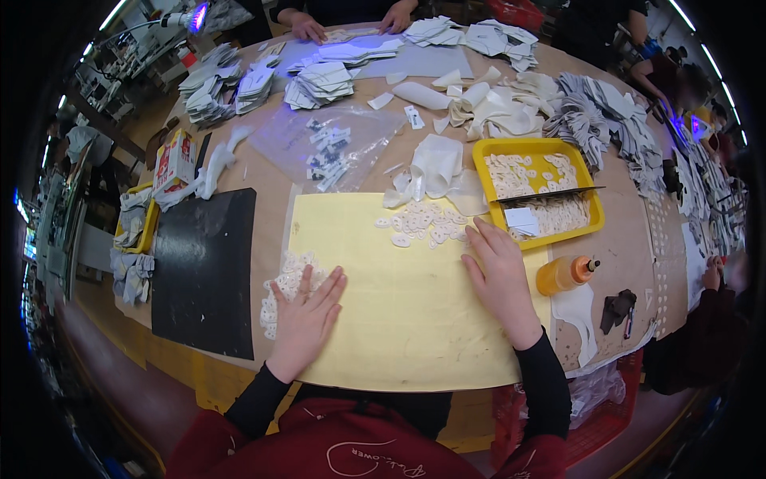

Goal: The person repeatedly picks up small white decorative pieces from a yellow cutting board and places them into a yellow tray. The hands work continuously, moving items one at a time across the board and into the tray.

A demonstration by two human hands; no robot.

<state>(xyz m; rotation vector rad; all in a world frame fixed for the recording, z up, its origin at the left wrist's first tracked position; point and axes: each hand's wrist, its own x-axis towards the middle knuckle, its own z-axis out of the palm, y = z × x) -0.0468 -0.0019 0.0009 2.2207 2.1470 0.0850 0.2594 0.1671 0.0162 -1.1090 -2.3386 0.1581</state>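
Observation:
A pale yellow board (399, 311) lies on the table before me. My left hand (307, 323) is flat at its left side, fingers spread over a heap of small white oval pieces (271, 315). These pieces have little holes in them, and the hand covers part of the heap. At the board's right side rests my right hand (503, 279), thumb and fingers apart, with nothing visible in it. Its fingertips are beside a second pile of oval pieces (423, 219) near the board's far edge. Further right, a yellow tray (480, 172) contains many such pieces, split by a dark divider (550, 196).
An orange bottle (562, 275) stands right of the board, near a dark cloth (614, 310). A black mat (203, 275) lies left. Beyond are a clear plastic bag (271, 144), white scraps (435, 164) and stacked grey-white pieces (319, 85). Another person's hands (307, 28) work across the table.

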